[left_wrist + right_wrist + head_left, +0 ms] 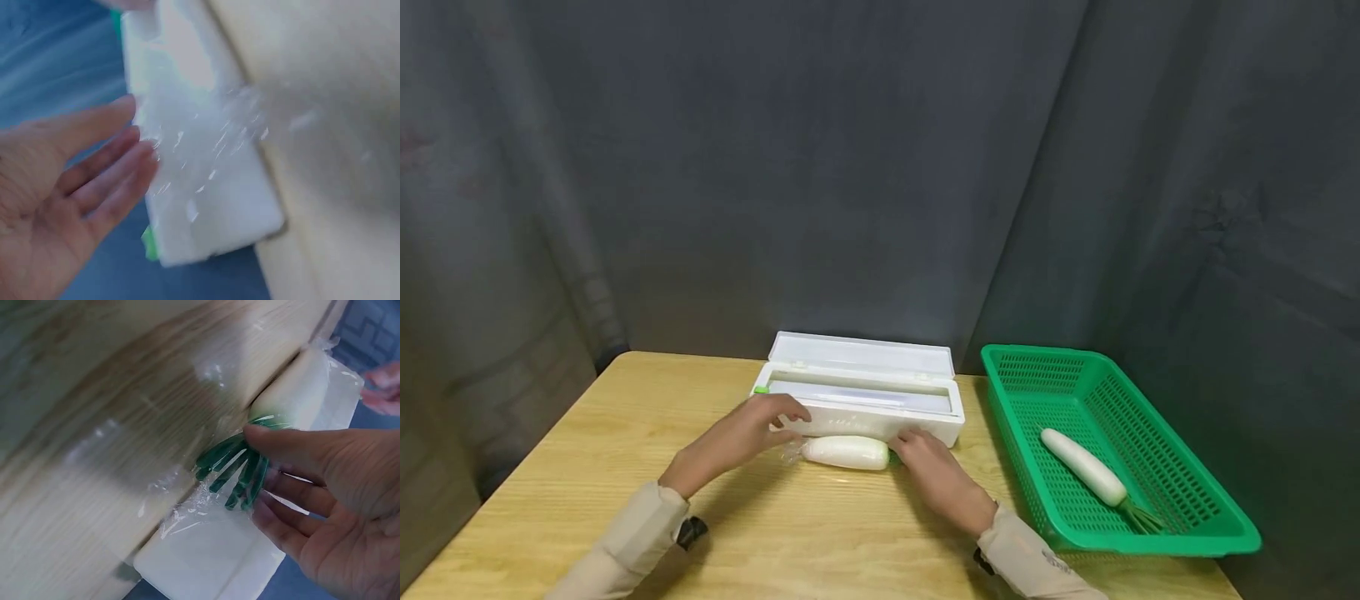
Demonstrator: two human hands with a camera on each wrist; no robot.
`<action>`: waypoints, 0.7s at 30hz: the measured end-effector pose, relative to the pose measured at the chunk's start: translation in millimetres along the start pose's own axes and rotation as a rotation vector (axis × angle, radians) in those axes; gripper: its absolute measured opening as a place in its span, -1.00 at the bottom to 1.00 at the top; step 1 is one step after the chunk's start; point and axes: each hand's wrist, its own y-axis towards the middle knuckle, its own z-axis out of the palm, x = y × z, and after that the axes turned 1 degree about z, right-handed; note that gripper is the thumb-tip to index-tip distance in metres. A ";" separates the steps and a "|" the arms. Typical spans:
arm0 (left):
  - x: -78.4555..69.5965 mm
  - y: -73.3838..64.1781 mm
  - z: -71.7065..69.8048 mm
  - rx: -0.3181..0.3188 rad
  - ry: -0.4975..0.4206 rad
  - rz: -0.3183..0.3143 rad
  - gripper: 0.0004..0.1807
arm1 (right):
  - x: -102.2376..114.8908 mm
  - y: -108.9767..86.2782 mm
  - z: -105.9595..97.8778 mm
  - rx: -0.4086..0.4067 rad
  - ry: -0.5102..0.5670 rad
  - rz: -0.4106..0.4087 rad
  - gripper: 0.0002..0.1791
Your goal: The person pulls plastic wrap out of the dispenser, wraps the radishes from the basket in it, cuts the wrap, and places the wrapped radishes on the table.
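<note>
A white radish [846,452] wrapped in clear plastic film lies on the table along the front of a white box [863,419] with its lid up. My right hand [934,475] is at the radish's stem end; the thumb [275,441] lies at the base of the green stems [232,469], the fingers curved on their other side, pinching them through the film. My left hand [748,435] holds nothing. Its spread fingers [115,184] are beside the loose film [240,115] at the radish's other end, over the box's front.
A green plastic basket [1157,546] stands at the right of the wooden table [805,542], and a second white radish [1084,467] with green stems lies in it. A green tab [762,390] shows at the box's left end. Dark curtains [820,183] hang behind the table.
</note>
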 end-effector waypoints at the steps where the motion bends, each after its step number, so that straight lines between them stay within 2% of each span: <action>1: 0.1 -1.1 -6.6 -0.049 0.016 -0.026 -0.76 | 0.1 -0.4 0.2 -0.004 0.023 0.005 -0.62; 3: 3.6 -1.7 -17.4 -0.140 0.058 -0.091 -0.71 | -0.8 -0.5 -0.2 -0.014 0.063 0.017 -0.61; 5: 11.1 -0.6 -24.1 -0.174 0.078 -0.166 -0.59 | -1.7 0.7 -1.8 -0.021 0.078 0.030 -0.60; 6: 15.9 -0.2 -25.5 -0.165 0.071 -0.203 -0.52 | -2.0 1.7 -2.5 -0.024 0.080 0.035 -0.60; 10: 33.2 -1.7 -22.9 -0.037 -0.004 -0.304 -0.26 | 0.4 8.6 -7.6 -0.035 0.066 0.050 -0.63; 13: 39.8 -4.5 -18.7 -0.012 -0.036 -0.315 -0.21 | 4.5 17.1 -11.7 -0.062 0.067 0.044 -0.72; 17: 42.6 -4.7 -16.1 -0.057 -0.013 -0.294 -0.28 | 10.3 31.3 -16.0 -0.114 0.083 0.037 -0.77; 21: 43.2 -6.0 -16.0 -0.051 0.001 -0.307 -0.30 | 16.4 46.8 -15.9 -0.158 0.082 0.017 -0.83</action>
